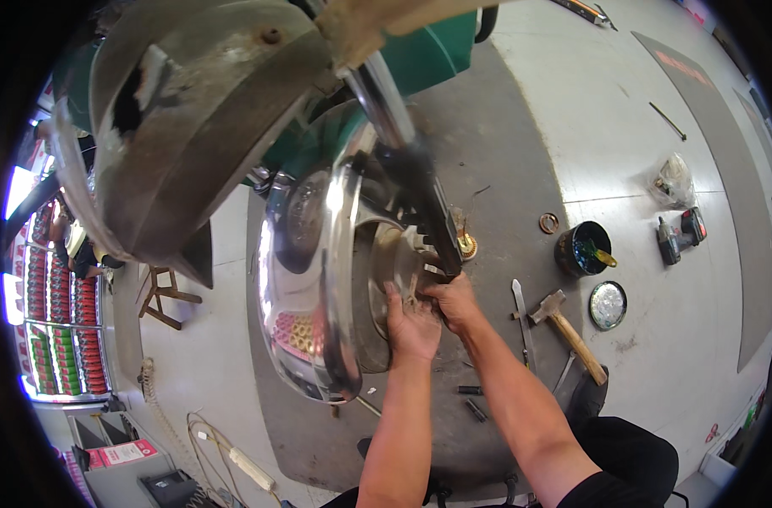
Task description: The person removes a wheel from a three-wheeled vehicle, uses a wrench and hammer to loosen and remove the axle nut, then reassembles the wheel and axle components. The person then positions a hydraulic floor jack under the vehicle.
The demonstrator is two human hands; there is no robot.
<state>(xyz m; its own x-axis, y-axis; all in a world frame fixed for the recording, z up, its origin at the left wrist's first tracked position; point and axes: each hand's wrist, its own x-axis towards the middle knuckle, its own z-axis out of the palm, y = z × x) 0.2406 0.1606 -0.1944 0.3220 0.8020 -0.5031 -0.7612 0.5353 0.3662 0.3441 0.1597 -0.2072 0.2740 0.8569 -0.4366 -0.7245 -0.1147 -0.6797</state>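
My left hand [414,327] is palm up at the wheel hub [386,263], thumb apart, with its fingertips partly hidden among the metal parts. My right hand [455,301] is beside it at the lower end of the black fork leg [433,209], fingers bent inward. What either hand grips is hard to make out. A shiny chrome front fender [338,254] curves over the wheel to the left of my hands. Above it looms a worn grey front panel [201,140]. Behind the fork, a round brass-coloured part [467,246] with thin wires lies on the dark mat [506,165].
To the right lie a wooden-handled hammer [570,336], a long flat metal tool [523,317], a can of greenish grease [583,247], a round lid [608,305], a copper-coloured ring [549,222] and a cordless impact wrench [678,235]. A wooden stool [166,295], power strip [251,468] and person [81,247] are left.
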